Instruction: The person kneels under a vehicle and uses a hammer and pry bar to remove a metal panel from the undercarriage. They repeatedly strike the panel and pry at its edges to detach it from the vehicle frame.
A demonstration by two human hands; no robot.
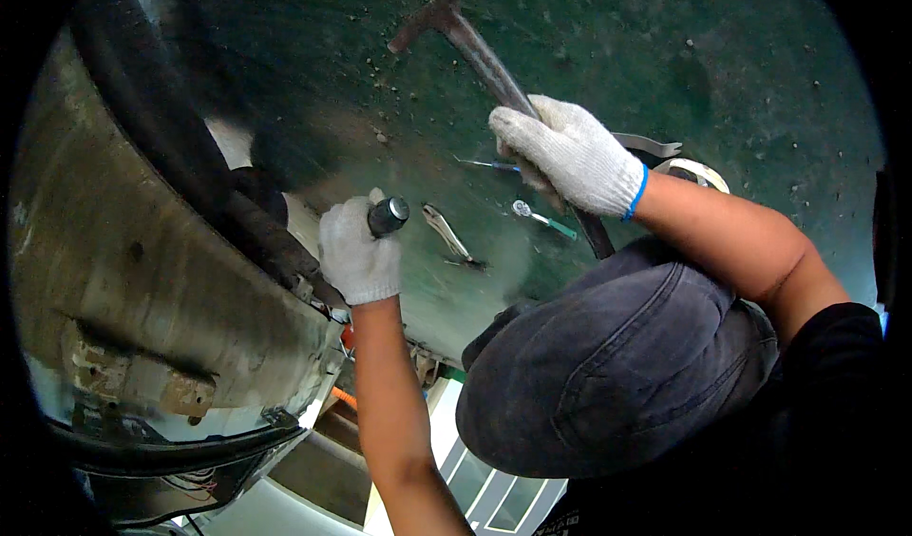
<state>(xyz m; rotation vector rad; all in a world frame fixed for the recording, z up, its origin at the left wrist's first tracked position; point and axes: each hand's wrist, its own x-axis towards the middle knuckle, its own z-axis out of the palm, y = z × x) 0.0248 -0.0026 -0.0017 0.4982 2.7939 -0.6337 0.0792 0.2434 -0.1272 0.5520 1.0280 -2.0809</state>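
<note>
A dark green floor fills the upper part of the view, gritty with specks and open around the tools. On the left, a curved, rusty metal panel sweeps down the frame, its dark rubbery edge running along the top. That panel crowds the left side; the floor beyond it is wide open.

The right hand, in a white knit glove, clenches the handle of a hammer, head up and away at the top, shaft slanting down past the wrist. The left hand, gloved too, is wrapped around a dark round-ended punch, whose butt pokes out above the fist, right against the panel's edge. Hammer head and punch are well apart.

Between the two hands, loose on the floor: a flat wrench, a small green-handled tool and a thin blue-tipped one. Behind the right wrist lies a bent metal strip and a pale ring.

A knee in dark cloth fills the lower right.
</note>
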